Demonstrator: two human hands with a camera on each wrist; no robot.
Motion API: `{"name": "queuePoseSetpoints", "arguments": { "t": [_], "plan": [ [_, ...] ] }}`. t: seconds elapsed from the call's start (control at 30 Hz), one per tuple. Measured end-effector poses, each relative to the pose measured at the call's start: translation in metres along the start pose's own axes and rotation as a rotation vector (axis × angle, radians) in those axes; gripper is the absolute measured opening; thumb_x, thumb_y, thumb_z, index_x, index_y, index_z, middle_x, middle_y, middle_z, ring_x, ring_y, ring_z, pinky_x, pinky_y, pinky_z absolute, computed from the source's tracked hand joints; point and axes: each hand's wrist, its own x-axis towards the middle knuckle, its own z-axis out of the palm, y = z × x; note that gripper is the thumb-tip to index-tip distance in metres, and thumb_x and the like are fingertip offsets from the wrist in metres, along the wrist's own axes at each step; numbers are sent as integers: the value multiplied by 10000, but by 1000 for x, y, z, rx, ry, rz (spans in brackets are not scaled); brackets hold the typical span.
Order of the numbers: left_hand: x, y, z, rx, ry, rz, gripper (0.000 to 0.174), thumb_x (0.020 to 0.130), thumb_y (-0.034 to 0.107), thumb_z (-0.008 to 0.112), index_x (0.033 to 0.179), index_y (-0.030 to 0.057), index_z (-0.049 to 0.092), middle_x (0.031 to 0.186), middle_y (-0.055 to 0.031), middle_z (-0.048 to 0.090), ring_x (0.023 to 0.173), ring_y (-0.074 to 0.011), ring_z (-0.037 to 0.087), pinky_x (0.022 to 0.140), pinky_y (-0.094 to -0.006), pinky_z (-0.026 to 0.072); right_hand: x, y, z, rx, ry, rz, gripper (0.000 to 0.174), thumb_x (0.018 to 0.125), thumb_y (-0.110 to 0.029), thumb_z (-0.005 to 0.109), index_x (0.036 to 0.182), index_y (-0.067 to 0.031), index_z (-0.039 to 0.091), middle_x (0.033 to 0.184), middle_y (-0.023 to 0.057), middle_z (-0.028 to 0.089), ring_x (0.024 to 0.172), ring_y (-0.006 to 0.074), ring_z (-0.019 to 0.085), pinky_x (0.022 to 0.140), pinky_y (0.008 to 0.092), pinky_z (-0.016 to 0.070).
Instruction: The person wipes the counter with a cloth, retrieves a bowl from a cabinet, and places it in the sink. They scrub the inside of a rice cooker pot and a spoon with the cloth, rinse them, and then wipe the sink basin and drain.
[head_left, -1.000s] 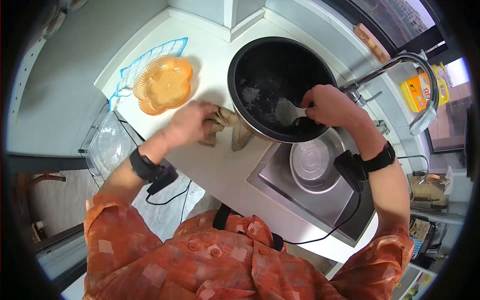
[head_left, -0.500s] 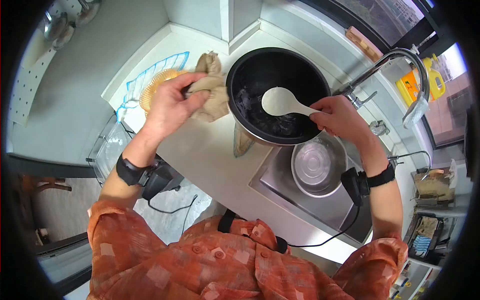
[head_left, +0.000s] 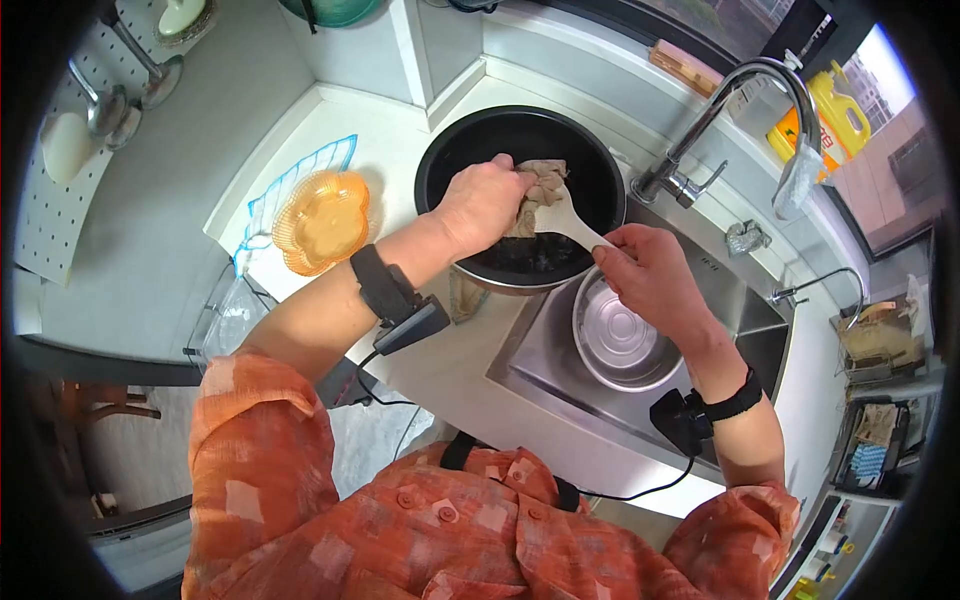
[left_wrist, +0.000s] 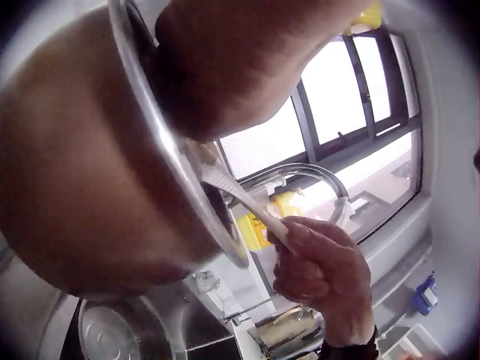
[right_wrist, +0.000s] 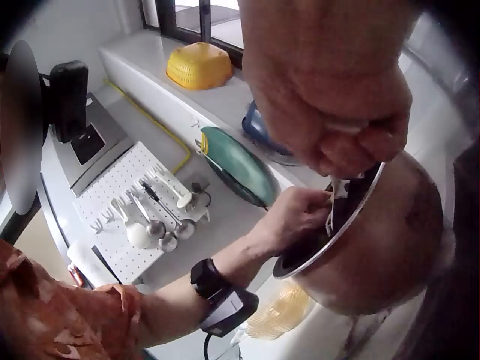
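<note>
In the head view, my left hand (head_left: 482, 208) reaches over the rim of a dark inner pot (head_left: 455, 145) and holds a crumpled tan cloth (head_left: 545, 180) against the blade of a white rice paddle (head_left: 562, 222). My right hand (head_left: 655, 280) grips the paddle by its handle, over the near right rim. From the left wrist, the paddle handle (left_wrist: 255, 210) shows in the curled fingers of the right hand (left_wrist: 319, 270). Seen from the right wrist, the left hand (right_wrist: 296, 217) is at the pot mouth, its fingertips partly hidden by the rim.
A steel basin (head_left: 625, 345) sits in the sink right of the pot, under the faucet (head_left: 690, 120). An orange scalloped dish (head_left: 322, 222) stands on a blue-edged cloth (head_left: 265, 215) to the left. Another cloth (head_left: 466, 298) lies at the pot's near side.
My left hand has picked the tan cloth up from the counter and brought it right, into the pot opening and onto the paddle. My right hand has lifted the paddle off the pot bottom.
</note>
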Motion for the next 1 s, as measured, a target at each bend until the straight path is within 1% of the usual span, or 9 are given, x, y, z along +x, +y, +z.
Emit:
{"name": "queuePoseSetpoints", "arguments": {
  "t": [0.17, 0.23, 0.4, 0.53, 0.57, 0.63, 0.7, 0.8, 1.0],
  "plan": [
    [17, -18, -5, 92, -124, -134, 185, 683, 60, 550, 837, 51, 651, 835, -166, 602, 797, -327, 580, 746, -383, 468, -1, -1, -9, -223, -4, -32, 213, 766, -167, 561, 807, 36, 612, 692, 156, 618, 628, 260, 602, 589, 342, 458],
    [17, -15, -15, 83, -217, -114, 213, 674, 57, 550, 863, 47, 649, 838, -178, 602, 812, -328, 579, 755, -382, 465, 12, 0, -12, -604, 47, -155, 170, 750, -145, 549, 803, -8, 634, 770, 168, 631, 735, 319, 615, 649, 372, 480],
    [21, -15, -16, 22, -396, -54, 286, 666, 43, 549, 938, 36, 636, 861, -193, 602, 866, -333, 569, 783, -375, 457, 53, -30, 6, -1123, -111, -298, 136, 709, -103, 554, 790, -79, 660, 779, 121, 644, 794, 264, 631, 678, 365, 495],
    [21, -21, -19, -161, -287, -157, 294, 692, 52, 542, 974, 41, 622, 889, -193, 604, 880, -328, 570, 791, -380, 455, 63, -43, 25, -1220, -311, -339, 129, 716, -87, 541, 766, -88, 660, 797, 113, 649, 801, 259, 633, 666, 350, 495],
    [20, -22, -18, -166, -285, -164, 294, 692, 52, 542, 974, 41, 622, 889, -193, 604, 880, -328, 570, 791, -380, 455, 61, -44, 23, -1190, -268, -386, 133, 724, -84, 539, 793, -91, 652, 806, 105, 644, 798, 257, 630, 660, 349, 492],
    [15, -24, -13, -197, -296, 46, 281, 706, 42, 543, 978, 37, 609, 854, -190, 604, 868, -329, 573, 788, -385, 455, 57, -39, 18, -1168, -238, -440, 140, 731, -81, 537, 820, -93, 644, 815, 97, 639, 794, 255, 627, 654, 347, 488],
    [11, -25, -13, -196, -286, 191, 263, 725, 32, 535, 980, 39, 599, 856, -188, 598, 873, -336, 568, 783, -390, 453, 48, -26, 10, -1104, -42, -580, 167, 721, -66, 547, 872, -97, 611, 803, 71, 603, 784, 242, 607, 638, 351, 478],
    [10, -29, -20, -88, -460, 91, 279, 717, 25, 538, 987, 51, 601, 866, -192, 594, 869, -345, 563, 772, -395, 456, 30, -19, -5, -1068, 17, -625, 193, 706, -61, 551, 892, -101, 581, 770, 61, 558, 772, 238, 582, 627, 351, 472],
    [7, -35, -22, -156, -435, -1, 263, 716, 47, 533, 966, 46, 615, 829, -213, 585, 831, -365, 564, 726, -385, 465, 13, -23, -27, -1033, 113, -562, 200, 710, -37, 530, 884, -119, 585, 770, 69, 557, 786, 245, 581, 632, 359, 475]
  ]
}}
